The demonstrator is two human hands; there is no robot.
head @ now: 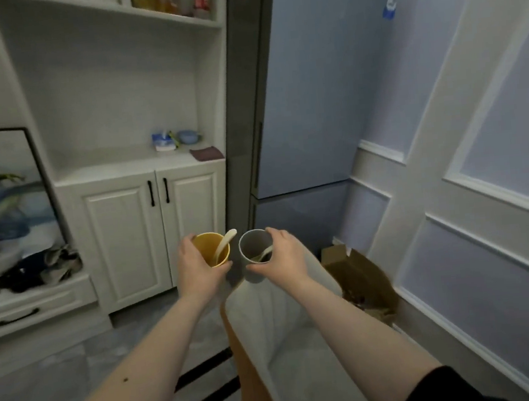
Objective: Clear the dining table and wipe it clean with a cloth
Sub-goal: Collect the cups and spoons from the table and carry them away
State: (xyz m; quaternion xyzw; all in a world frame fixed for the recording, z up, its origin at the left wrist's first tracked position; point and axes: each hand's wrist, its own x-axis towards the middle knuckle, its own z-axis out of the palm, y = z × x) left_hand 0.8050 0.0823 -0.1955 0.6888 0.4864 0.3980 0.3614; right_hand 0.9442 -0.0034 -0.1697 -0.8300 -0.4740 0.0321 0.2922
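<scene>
2 cups are carried at the centre of the frame, 1 in each hand. The yellow cup is held by the left hand, whose grip is clamped around its side. The grey cup is held by the right hand, the grip closed on its rim and wall. A pale spoon is standing in the yellow cup, and a second spoon is lying inside the grey cup. Both cups are kept upright, probably so that the spoons and any rest of liquid are not spilled during carrying.

The dining table is not seen; the cups are held in the air above a chair back and the floor. It is judged that the clearing step is in progress and the wiping is not yet started.

At the middle of the frame, a counter of the white cabinet is seen, with a dark cloth at its right end. This cloth could serve for wiping. A fridge is standing just to the right of it.
</scene>
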